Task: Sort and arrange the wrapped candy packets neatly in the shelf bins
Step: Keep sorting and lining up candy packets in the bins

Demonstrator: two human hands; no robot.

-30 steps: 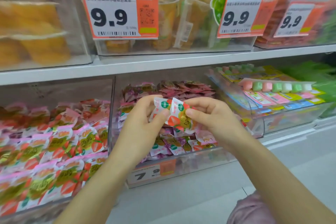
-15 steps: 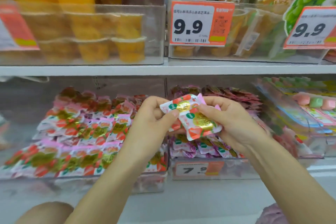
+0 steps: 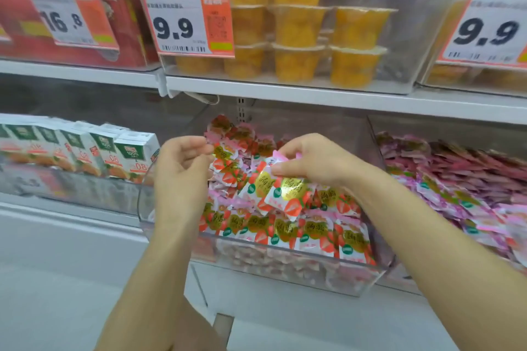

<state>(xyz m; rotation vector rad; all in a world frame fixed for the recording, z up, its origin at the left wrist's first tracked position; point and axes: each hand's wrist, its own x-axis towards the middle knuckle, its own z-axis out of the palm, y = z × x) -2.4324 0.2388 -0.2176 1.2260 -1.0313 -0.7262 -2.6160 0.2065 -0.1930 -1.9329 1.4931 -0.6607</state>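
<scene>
Whereas both hands had shared the packets (image 3: 282, 194) half a second earlier, I saw the left hand (image 3: 182, 162) now apart, fingers loosely curled on nothing. Two strawberry packets hung pinched in the right hand (image 3: 310, 159) alone, just above the middle bin (image 3: 299, 273), so I judged placing was next. Counted: two hands, two held packets, three price tags (image 3: 186, 23).

The upper shelf (image 3: 285, 95) carries clear bins of orange cups (image 3: 299, 25). On the lower shelf (image 3: 57, 216) stands a clear bin (image 3: 285, 273) of strawberry candy packets (image 3: 285, 231), with juice cartons (image 3: 125, 151) just beside it.
</scene>
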